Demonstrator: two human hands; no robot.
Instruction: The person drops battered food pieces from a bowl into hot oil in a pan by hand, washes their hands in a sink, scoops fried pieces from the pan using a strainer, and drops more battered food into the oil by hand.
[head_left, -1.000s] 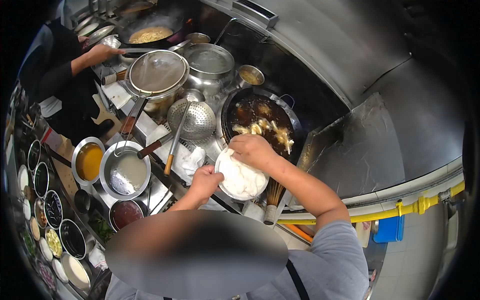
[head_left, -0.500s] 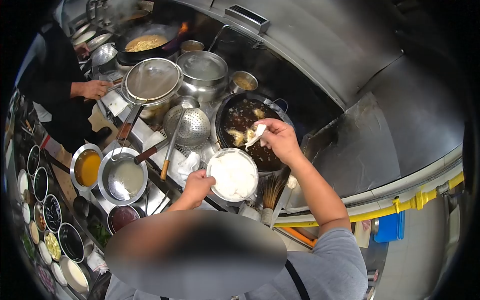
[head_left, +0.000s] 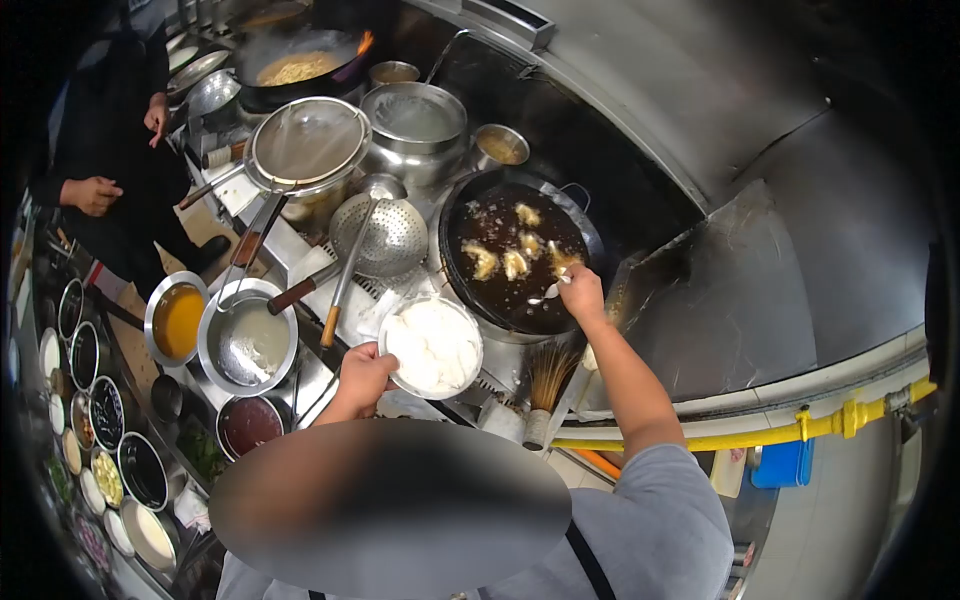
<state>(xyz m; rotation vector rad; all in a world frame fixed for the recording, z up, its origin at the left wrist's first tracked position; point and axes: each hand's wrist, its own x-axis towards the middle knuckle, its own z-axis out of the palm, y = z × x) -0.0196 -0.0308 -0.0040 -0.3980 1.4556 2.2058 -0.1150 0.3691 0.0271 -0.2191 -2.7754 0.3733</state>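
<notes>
The right hand (head_left: 583,297) partly hides its white piece (head_left: 550,292) (rather blurred).

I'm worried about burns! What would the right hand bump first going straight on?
The right hand would probably meet the nearest frying piece in the pan, though its height is unclear.

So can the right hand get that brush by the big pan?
Probably yes: the brush sits close to the right hand, and nothing seems to cover it. But the hand looks busy pinching a white piece over the big pan, so it would likely have to let go first.
</notes>
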